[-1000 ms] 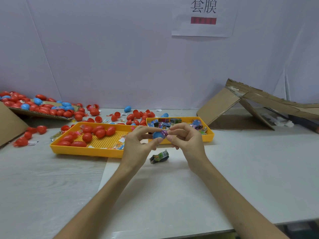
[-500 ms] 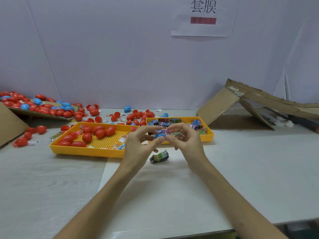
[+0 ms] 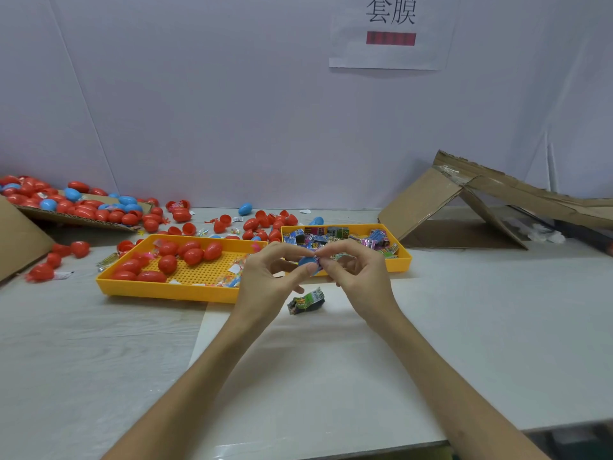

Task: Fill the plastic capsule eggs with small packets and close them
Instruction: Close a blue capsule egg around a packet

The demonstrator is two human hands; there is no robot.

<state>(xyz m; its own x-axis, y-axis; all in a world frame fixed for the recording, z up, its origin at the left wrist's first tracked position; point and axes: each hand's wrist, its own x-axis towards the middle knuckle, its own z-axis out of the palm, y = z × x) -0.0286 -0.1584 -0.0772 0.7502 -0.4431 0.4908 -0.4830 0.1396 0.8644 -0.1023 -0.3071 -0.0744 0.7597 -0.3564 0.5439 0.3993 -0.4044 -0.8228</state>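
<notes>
While a loose packet [image 3: 306, 301] is lying on the tabletop [image 3: 464, 327] just below the fingers, the left hand [image 3: 265, 277] is pinching a blue capsule egg [image 3: 306, 261] between thumb and forefinger, its fingers clamped on the shell. Meeting it from the other side, the right hand [image 3: 358, 273] is pinching a small packet [image 3: 319, 264] at the egg's edge, fingertips together on the wrapper. Compared with a moment ago, less of that wrapper is showing: only a purple sliver is sticking out, so the filling is probably nearly done and closing is coming next. Just beyond the fingers a yellow packet tray [image 3: 403, 260] is sitting, with a tray of red eggs [image 3: 166, 290] beside it, left of the fingers. Farther left, scattered eggs [image 3: 83, 207] are lying against the wall.
</notes>
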